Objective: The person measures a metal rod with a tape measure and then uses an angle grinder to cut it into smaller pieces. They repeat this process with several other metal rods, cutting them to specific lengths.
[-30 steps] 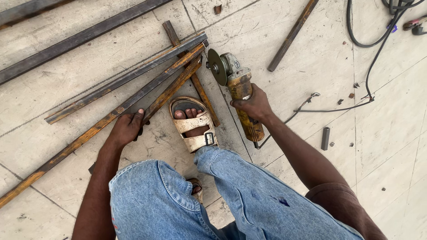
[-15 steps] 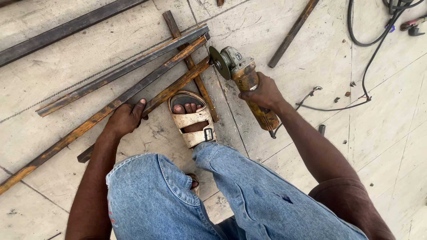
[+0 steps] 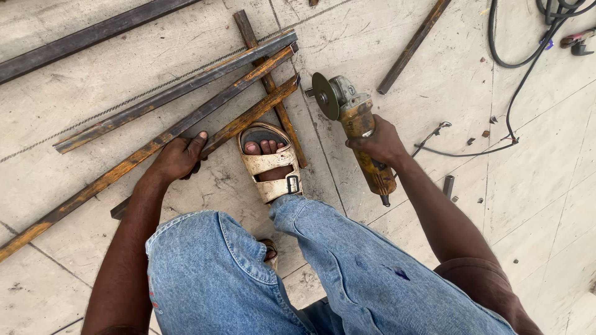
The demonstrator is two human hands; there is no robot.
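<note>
My right hand [image 3: 380,144] grips the yellow body of an angle grinder [image 3: 355,121], its disc [image 3: 321,96] pointing up toward the ends of the bars. My left hand [image 3: 177,159] presses down on a rusty square steel bar [image 3: 149,152] that runs diagonally across the floor. My sandalled foot [image 3: 270,164] stands on the same bundle of bars, just right of that hand. A second rusty bar [image 3: 186,93] and a dark one [image 3: 211,65] lie alongside. A short bar [image 3: 268,84] crosses under them.
A long dark steel section [image 3: 93,34] lies at the top left. Another rusty bar [image 3: 413,44] lies at the top right. Black cables [image 3: 515,59] loop across the concrete floor on the right, one leading to the grinder. Small metal offcuts [image 3: 448,185] lie near my right arm.
The grinder has swung from tilted left to more upright, with its disc now by the bar ends. My view has shifted slightly; my left hand stays on the bar.
</note>
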